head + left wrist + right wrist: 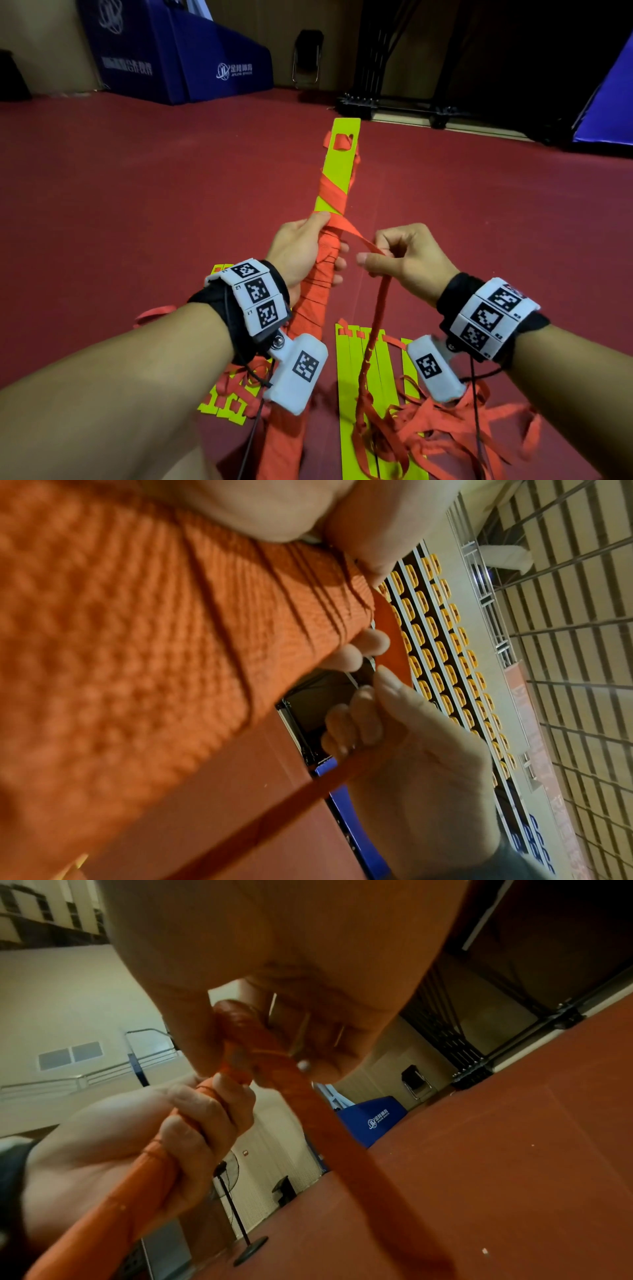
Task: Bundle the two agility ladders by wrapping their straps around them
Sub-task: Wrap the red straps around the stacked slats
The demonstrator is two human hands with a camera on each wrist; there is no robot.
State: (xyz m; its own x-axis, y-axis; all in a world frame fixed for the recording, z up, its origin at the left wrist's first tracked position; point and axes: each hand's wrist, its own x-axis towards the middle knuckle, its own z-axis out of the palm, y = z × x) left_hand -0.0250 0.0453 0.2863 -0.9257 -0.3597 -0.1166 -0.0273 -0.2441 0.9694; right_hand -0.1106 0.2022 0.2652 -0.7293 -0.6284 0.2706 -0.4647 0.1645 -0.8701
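Above the dark red floor [137, 192], a stacked bundle of ladder rungs [337, 171] is held lengthwise, pointing toward 12 o'clock. Flat yellow-green plastic slats show at its far end; woven orange strap [359, 240] is wound around the near part in overlapping, ribbed turns. The bundle is gripped by the left hand [301, 253], fingers curled round the wrapped section. At 3 o'clock of it, the strap is pinched by the right hand [407, 260], grip closed, one length running taut to the bundle and another hanging down. A second ladder [346, 394] is laid flat on the floor at 6 o'clock, its loose strapping tangled beside it. Open floor is seen at 9 and 3 o'clock. Blue padded mats [178, 51] and a folding chair [306, 58] are set along the far wall.
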